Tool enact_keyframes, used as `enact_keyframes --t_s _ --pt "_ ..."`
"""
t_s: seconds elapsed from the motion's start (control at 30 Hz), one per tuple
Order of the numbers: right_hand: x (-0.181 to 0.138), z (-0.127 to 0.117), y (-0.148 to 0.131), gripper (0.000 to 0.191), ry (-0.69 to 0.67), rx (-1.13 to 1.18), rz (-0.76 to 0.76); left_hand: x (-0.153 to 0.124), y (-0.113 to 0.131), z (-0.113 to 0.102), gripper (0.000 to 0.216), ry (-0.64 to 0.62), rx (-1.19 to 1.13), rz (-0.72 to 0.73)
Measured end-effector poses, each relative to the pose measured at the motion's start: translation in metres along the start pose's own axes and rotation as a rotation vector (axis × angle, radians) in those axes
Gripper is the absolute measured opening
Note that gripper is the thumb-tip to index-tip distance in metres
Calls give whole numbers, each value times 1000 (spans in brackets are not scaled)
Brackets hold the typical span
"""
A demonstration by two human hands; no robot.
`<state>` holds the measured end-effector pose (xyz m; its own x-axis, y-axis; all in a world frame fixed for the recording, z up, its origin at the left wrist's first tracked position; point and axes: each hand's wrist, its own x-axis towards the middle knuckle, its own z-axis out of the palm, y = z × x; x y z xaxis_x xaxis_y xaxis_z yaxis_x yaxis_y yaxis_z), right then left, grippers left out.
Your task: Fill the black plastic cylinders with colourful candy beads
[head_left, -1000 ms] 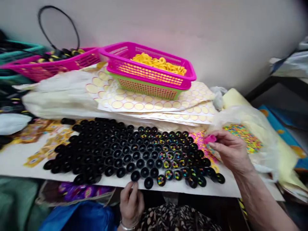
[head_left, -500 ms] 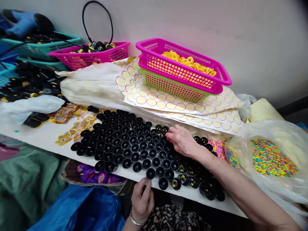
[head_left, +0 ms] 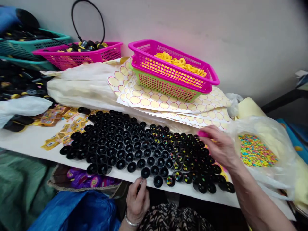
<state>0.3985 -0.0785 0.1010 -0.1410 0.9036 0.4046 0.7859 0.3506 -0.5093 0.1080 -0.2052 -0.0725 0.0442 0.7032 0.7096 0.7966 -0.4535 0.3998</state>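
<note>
Many small round black cups point(head_left: 129, 147) stand close together in rows on the white table. Those on the right contain colourful candy beads, for example the filled cup point(head_left: 170, 180) by the front edge; most on the left look bare inside. My right hand point(head_left: 222, 147) is raised over the right end of the cups, its fingers closed on a small pink cup-like piece point(head_left: 203, 133). At the front edge, my left hand point(head_left: 137, 197) is closed, thumb and forefinger together just below a black cup point(head_left: 145, 173). Whatever is in that pinch is too small to make out.
A clear plastic bag point(head_left: 258, 150) of colourful beads lies at the right. Behind are sticker sheets point(head_left: 156, 104) under a pink basket point(head_left: 173, 75) of yellow rings. Yellow packets point(head_left: 74, 128) lie left; a box of purple items point(head_left: 84, 178) sits below the table edge.
My right hand has moved right with the pink piece, away from the back-row cups towards the bead bag. My left hand stays at the table edge. The view has shifted slightly right.
</note>
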Motion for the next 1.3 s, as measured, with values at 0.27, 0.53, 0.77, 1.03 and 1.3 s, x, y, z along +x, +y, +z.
enact_keyframes --t_s 0.27,0.53,0.77,1.03,1.3 --pt "-68 -85 142 17 -143 -597 749 3 -5 8 80 54 53 40" --pt "-56 -67 154 11 -252 -190 548 8 5 7 67 59 93 26" --pt "-80 -84 149 29 362 420 653 10 -2 10 64 77 114 45" --pt "-58 -62 28 25 284 626 445 7 8 3 64 20 72 19" --pt "-9 49 -40 7 -411 438 119 2 7 -1 56 3 40 -18"
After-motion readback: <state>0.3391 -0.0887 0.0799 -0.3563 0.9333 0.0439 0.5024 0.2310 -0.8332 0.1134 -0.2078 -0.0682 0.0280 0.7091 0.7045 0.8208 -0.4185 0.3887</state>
